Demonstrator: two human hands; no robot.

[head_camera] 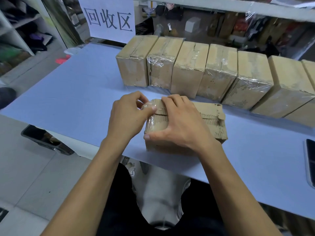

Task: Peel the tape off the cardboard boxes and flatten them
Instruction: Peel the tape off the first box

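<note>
One cardboard box lies on its side at the near edge of the pale blue table, between the person's two hands. Its top face is worn, with the corrugated layer bared along the seam and the far right corner torn. The right hand lies spread across the top of the box, fingers reaching over the far edge and the thumb hooked round the near left corner, so that it grips the box and pins it down. The left hand is at the box's left end, where its thumb and forefinger pinch a crumpled strip of clear tape that clings to the upper left corner of the box; more clear tape shows wrapped down that left end.

Farther back, a row of seven taped cardboard boxes stands upright, side by side and touching, running from the table's middle off toward the right edge. Several carry glossy, wrinkled clear tape over their near faces.

At the far left end of the table a white paper sign with three large hand-drawn characters stands upright. A dark phone lies at the table's right edge, partly cut off. Cluttered shelves fill the background.
</note>
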